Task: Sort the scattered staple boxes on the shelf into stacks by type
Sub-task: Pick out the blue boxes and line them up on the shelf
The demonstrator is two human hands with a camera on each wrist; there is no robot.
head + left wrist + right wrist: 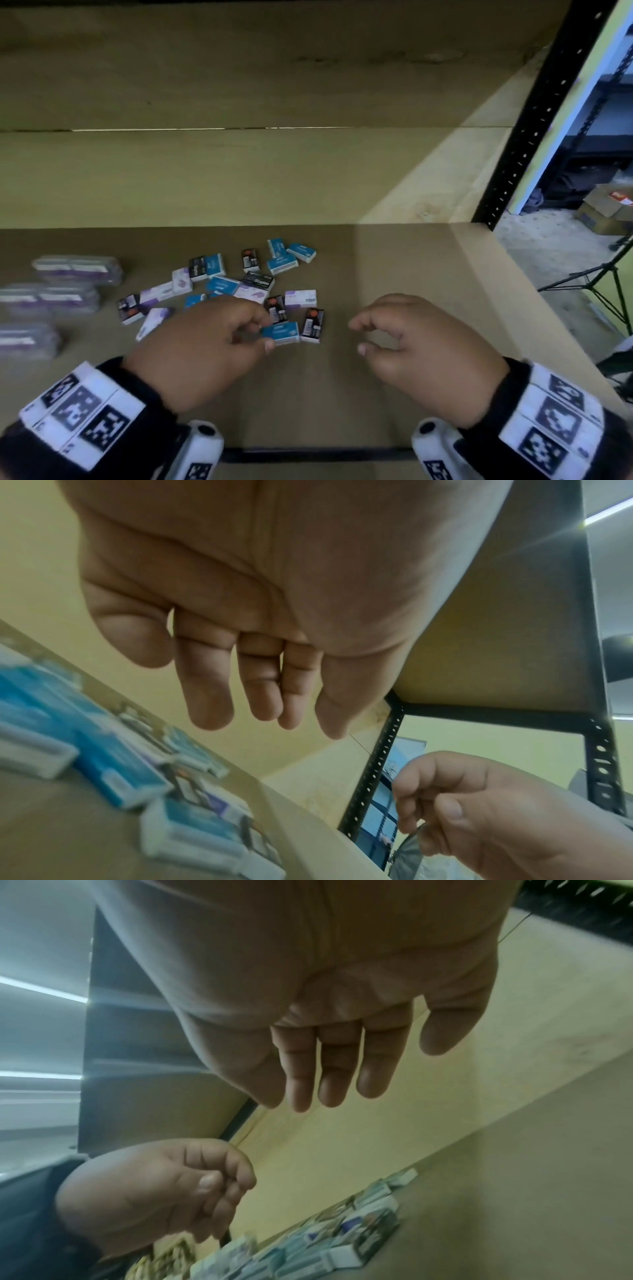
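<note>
Small staple boxes lie scattered on the brown shelf (394, 274): blue ones (280, 332), black ones (312, 324) and white-and-purple ones (300, 298). My left hand (265, 332) hovers at the near edge of the pile, fingers loosely curled beside the nearest blue box. The left wrist view shows that hand (240, 696) empty above blurred blue boxes (120, 777). My right hand (358, 337) hangs over bare shelf to the right of the pile, fingers relaxed. It (342, 1069) holds nothing in the right wrist view, where the pile (325, 1245) lies below.
Clear plastic packs with purple labels (75, 270) sit stacked at the far left of the shelf. A black perforated upright (548, 113) stands at the shelf's right end. Beyond it on the floor are a cardboard box (606, 209) and a tripod (609, 284).
</note>
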